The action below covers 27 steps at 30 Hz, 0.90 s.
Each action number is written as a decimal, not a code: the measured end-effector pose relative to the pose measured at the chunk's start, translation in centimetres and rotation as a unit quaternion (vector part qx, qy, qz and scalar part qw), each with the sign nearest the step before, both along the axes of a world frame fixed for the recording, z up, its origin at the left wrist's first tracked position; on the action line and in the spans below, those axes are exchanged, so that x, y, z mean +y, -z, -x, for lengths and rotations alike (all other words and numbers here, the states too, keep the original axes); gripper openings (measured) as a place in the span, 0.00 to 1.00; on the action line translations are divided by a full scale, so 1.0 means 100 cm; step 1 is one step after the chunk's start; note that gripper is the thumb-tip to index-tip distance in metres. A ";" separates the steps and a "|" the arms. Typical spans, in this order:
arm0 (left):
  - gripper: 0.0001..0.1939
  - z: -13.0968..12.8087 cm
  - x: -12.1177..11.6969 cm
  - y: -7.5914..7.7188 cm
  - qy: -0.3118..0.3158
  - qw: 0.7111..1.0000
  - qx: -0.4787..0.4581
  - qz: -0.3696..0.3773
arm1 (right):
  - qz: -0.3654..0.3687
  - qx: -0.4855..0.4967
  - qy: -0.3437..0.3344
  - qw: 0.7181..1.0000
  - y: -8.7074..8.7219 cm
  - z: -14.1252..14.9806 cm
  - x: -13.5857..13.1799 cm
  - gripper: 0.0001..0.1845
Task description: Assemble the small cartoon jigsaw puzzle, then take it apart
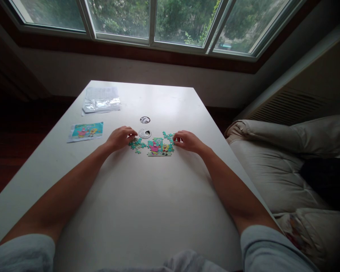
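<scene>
A small, partly joined cartoon jigsaw puzzle (158,147) lies on the white table (147,204), with loose teal pieces (137,145) on its left and more teal pieces (168,135) along its top right. My left hand (120,137) rests at the left pieces with its fingers curled and pinched together at the tips; whether a piece is in them is hidden. My right hand (187,140) sits at the puzzle's right edge, fingers bent in a pinch at a teal piece.
A printed reference picture (85,131) lies to the left. A clear plastic bag on papers (101,100) sits at the far left. Two round cable holes (144,126) lie behind the puzzle. A cushioned seat (286,166) stands right of the table; windows are beyond.
</scene>
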<state>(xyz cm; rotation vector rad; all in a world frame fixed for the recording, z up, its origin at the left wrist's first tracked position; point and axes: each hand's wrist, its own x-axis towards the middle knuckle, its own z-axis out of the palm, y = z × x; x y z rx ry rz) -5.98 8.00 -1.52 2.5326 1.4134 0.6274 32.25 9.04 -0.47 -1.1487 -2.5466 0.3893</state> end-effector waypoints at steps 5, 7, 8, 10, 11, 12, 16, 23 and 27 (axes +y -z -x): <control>0.13 -0.015 -0.008 0.001 0.018 1.000 0.000 -0.023 | 0.059 -0.035 0.040 0.997 -0.004 -0.003 -0.002 0.08; 0.14 -0.023 -0.013 0.000 0.036 0.999 0.003 -0.038 | 0.072 -0.031 0.039 0.996 -0.004 -0.003 -0.002 0.08; 0.14 -0.027 -0.015 -0.001 0.047 0.998 0.003 -0.046 | 0.077 -0.027 0.034 0.996 -0.004 -0.003 -0.002 0.08; 0.14 -0.036 -0.021 -0.004 0.072 0.996 0.005 -0.058 | 0.085 -0.018 0.022 0.996 -0.004 -0.004 -0.002 0.09; 0.14 -0.040 -0.024 -0.005 0.086 0.994 0.006 -0.062 | 0.087 -0.015 0.017 0.996 -0.003 -0.004 -0.001 0.09; 0.14 -0.044 -0.028 -0.007 0.102 0.993 0.009 -0.062 | 0.088 -0.011 0.014 0.996 -0.003 -0.004 -0.001 0.10; 0.13 -0.062 -0.043 -0.012 0.154 0.986 0.019 -0.065 | 0.086 -0.005 0.017 0.996 -0.002 -0.006 0.001 0.11; 0.15 -0.083 -0.062 -0.009 0.222 0.972 0.055 -0.062 | 0.056 -0.013 0.038 0.998 0.001 -0.006 0.002 0.11; 0.19 -0.086 -0.065 -0.007 0.233 0.968 0.076 -0.057 | 0.052 -0.017 0.036 0.998 0.000 -0.005 0.002 0.09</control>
